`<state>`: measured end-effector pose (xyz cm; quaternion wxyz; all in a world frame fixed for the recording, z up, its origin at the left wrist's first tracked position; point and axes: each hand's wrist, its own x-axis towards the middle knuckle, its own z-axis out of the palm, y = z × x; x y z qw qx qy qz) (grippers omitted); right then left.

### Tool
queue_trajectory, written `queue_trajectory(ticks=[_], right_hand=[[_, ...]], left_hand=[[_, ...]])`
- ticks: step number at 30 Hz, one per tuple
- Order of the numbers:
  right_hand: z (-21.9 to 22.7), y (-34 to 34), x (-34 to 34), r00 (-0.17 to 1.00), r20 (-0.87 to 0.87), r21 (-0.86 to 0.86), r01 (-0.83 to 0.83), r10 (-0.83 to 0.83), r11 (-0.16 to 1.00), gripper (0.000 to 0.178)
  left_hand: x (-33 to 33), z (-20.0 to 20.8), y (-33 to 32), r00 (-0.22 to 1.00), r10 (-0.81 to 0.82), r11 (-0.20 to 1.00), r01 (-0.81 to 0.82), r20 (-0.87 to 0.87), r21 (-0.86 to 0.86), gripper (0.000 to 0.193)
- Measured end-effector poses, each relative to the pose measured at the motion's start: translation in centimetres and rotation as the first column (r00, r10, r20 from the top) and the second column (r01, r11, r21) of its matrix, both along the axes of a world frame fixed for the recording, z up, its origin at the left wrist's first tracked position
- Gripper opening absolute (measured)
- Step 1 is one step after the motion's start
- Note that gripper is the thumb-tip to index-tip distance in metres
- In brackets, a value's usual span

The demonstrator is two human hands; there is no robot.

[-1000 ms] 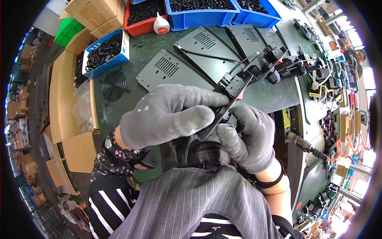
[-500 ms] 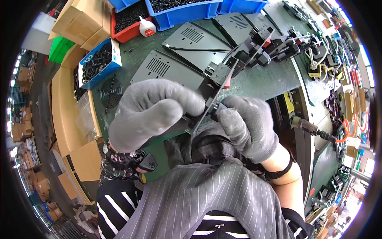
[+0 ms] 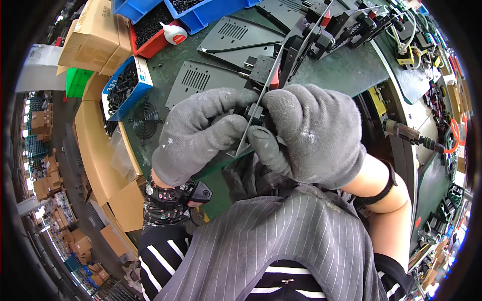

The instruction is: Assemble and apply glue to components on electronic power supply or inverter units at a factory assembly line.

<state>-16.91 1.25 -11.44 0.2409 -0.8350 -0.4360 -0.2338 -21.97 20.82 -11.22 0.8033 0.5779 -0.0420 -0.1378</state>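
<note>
Upright and nearly edge-on to me, a thin grey metal panel (image 3: 244,145) stands between my two gloved hands, with black and grey fittings on it. A small black block (image 3: 258,116) sticks out of its right face. My left hand (image 3: 193,133), in a grey knit glove, has its thumb and fingers pinched at the panel's left face. From the other side my right hand (image 3: 319,135) closes its thumb and fingers around the black block. The fingertips partly hide both parts. A grey boxy fitting (image 3: 262,69) with metal prongs sits higher on the panel's left side.
Slotted grey panels (image 3: 193,83) lie on the green bench. More assembled panels (image 3: 346,30) stand behind. A white bottle (image 3: 174,34) stands by a red bin (image 3: 145,47); a blue box (image 3: 125,90) of black parts and a round fan guard (image 3: 145,120) are left. A power screwdriver (image 3: 411,135) is right.
My left fingers have moved in against the panel. My right hand has shifted up and its fingers have re-gripped nearer the black block. The whole view has tilted slightly.
</note>
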Motion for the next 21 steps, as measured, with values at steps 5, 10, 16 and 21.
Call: queue_trajectory(ticks=[5,10,16,21], right_hand=[[0.6,-0.2,0.4,0.996,-0.001,-0.081,-0.087,0.087,0.993,0.033],[-0.4,0.3,1.5,0.985,-0.113,0.01,-0.13,0.131,0.991,0.035],[-1.4,0.7,0.5,0.944,-0.297,0.149,-0.103,0.144,0.983,0.035],[-1.5,1.2,-0.3,0.919,-0.378,0.227,-0.023,0.11,0.974,0.031]], left_hand=[[-0.2,0.4,-0.2,0.997,0.038,0.992,-0.045,0.064,0.121,0.039],[0.1,0.5,-0.1,0.995,0.04,0.969,-0.062,0.094,0.237,0.037],[0.0,1.2,-0.1,0.985,-0.003,0.946,-0.053,0.171,0.319,0.034],[-0.3,1.6,-0.2,0.999,0.044,0.952,-0.041,-0.002,0.303,0.043]])
